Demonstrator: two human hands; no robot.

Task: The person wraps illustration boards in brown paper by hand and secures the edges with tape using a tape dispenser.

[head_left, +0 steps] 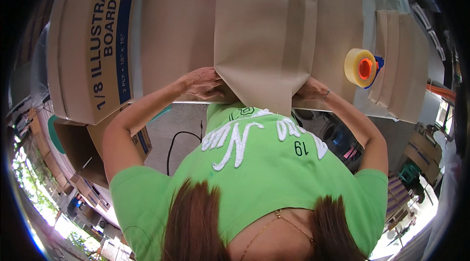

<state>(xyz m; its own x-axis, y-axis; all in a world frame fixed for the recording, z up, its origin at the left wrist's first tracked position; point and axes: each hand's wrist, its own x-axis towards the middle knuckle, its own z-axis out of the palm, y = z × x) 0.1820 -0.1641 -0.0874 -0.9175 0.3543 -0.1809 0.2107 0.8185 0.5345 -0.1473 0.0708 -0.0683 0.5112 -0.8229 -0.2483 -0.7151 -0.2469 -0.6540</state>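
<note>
A long sheet of brown kraft paper (254, 31) lies in front of me, its near end narrowed by slanting folds on both sides and hanging toward my shirt. At its left folded edge is my left hand (201, 84), fingers bent and closed at the paper, with some fingertips tucked beneath it. My right hand (309, 89) reaches under the right folded edge, where the paper hides most of its fingers. More flat brown paper or board (178, 26) lies below the folded sheet.
A roll of clear tape (353, 68) with an orange core and blue holder stands to the right. Beyond it are stacked brown cardboard pieces (404, 65). A large printed carton (78, 50) stands on the left, above an open carton (81, 146). A black cable (170, 149) runs below.
</note>
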